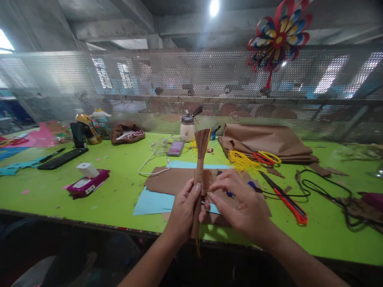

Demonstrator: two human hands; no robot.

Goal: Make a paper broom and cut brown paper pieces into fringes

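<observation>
My left hand (187, 203) is closed around a rolled brown paper (197, 171) held upright above the table's near edge. Its top is cut into a fringe (202, 143) that fans out, and a thin yellow string (198, 247) hangs from its lower end. With thumb and forefinger together, my right hand (239, 199) pinches at a loose flap of the same paper; the fingertips partly hide the spot. Behind the hands lie flat brown paper sheets (167, 183) over light blue sheets (152, 203). Blue-handled scissors (253, 185) show partly behind my right hand.
On the green table (119, 187), an orange utility knife (289, 205) lies at right beside a black cable (326, 183). Red-and-yellow-handled scissors (266, 157) rest near yellow string (242, 160) and folded brown paper (266, 139). A purple device (86, 183), phone (175, 148) and cup (187, 129) also stand around.
</observation>
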